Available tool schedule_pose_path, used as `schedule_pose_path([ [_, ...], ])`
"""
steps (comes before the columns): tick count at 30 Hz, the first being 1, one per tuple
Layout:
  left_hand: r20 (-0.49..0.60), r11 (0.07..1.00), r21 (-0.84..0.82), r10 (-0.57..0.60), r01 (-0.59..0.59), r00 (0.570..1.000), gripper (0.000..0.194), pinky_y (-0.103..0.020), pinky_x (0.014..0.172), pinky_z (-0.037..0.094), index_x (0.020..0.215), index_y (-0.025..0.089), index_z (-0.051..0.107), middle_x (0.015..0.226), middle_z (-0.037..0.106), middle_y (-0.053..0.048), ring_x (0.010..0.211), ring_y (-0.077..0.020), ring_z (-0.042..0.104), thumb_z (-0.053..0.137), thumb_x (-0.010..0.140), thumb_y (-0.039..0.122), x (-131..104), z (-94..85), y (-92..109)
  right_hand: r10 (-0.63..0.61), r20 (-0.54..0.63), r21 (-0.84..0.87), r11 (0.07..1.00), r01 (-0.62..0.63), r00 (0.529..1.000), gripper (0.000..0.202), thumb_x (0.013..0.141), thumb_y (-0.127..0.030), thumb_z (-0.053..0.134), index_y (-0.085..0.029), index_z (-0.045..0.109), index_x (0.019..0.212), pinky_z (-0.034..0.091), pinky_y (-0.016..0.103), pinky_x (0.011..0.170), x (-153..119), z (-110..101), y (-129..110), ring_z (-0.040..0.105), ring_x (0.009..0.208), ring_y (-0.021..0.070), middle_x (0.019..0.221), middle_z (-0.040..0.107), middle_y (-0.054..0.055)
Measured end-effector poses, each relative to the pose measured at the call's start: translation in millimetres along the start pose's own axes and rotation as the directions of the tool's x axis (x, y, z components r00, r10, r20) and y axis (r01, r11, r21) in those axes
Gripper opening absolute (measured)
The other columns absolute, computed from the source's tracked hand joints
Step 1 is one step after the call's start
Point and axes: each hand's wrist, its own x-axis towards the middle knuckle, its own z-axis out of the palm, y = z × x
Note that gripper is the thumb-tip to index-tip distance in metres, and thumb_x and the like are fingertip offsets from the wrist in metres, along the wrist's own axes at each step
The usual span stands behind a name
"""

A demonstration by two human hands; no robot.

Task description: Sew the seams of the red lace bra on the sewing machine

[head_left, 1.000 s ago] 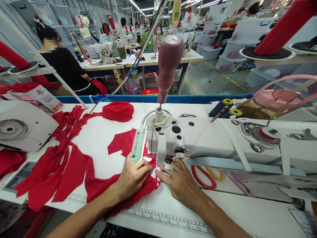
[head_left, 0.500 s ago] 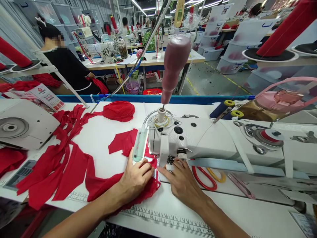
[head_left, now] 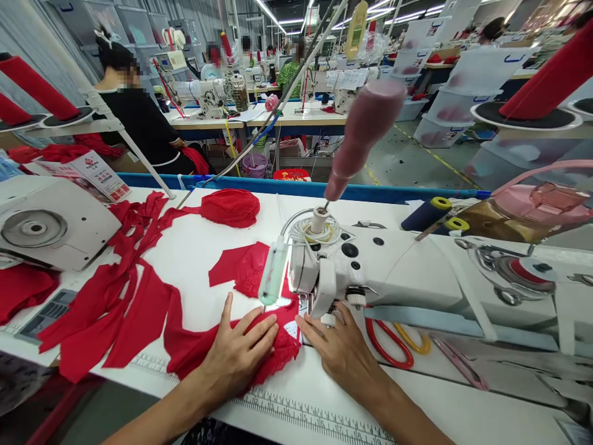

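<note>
Red lace-edged fabric lies on the white table just left of the sewing machine. My left hand rests on this fabric with its fingers spread flat. Beside the needle area, my right hand has its fingers stretched out, some fingertips partly hidden behind the machine head. The right index finger is close to the fabric's right edge. A clear greenish guard hangs on the machine's left side, above the fabric. A pink-handled screwdriver stands tilted on top of the machine.
Long red fabric strips spread across the table's left. Red-handled scissors and pink tweezers lie below the machine arm. A ruler strip runs along the front edge. Another person sits at the back left.
My left hand has come down from the clear guard and opened flat on the red fabric. My right hand stays beside the needle area. The view has shifted slightly.
</note>
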Motion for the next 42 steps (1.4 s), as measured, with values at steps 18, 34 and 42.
schedule_pose_path([
  [18,0.095,0.995,-0.085,0.064,-0.056,0.993,0.024,-0.066,0.119,0.009,0.118,0.018,0.063,0.105,0.073,-0.005,0.117,-0.0251,0.06,0.05,0.102,0.029,17,7.3,-1,0.021,-0.045,0.035,0.999,-0.019,0.999,0.056,0.081,0.011,0.037,-0.018,0.064,0.121,0.034,0.047,0.105,-2,1,-3,0.06,0.079,0.019,0.096,0.075,0.003],
  [34,0.168,0.999,-0.001,0.053,-0.053,0.984,0.028,-0.063,0.097,0.039,0.123,0.017,0.058,0.095,0.068,-0.005,0.102,-0.0299,0.061,0.051,0.101,0.032,27,9.4,3,0.122,-0.025,0.153,0.981,-0.117,0.992,0.061,0.073,0.008,0.041,-0.019,0.069,0.119,0.04,0.046,0.096,-3,-5,5,0.05,0.08,0.0225,0.076,0.059,0.005],
  [42,0.182,0.999,-0.008,0.041,-0.04,0.982,0.031,-0.066,0.101,0.032,0.123,0.017,0.059,0.097,0.069,-0.005,0.105,-0.0304,0.06,0.049,0.102,0.038,26,7.2,4,0.036,-0.025,0.071,0.997,-0.034,0.999,0.063,0.07,0.011,0.042,-0.016,0.065,0.122,0.031,0.049,0.104,-2,2,-1,0.053,0.082,0.0237,0.078,0.068,0.003],
])
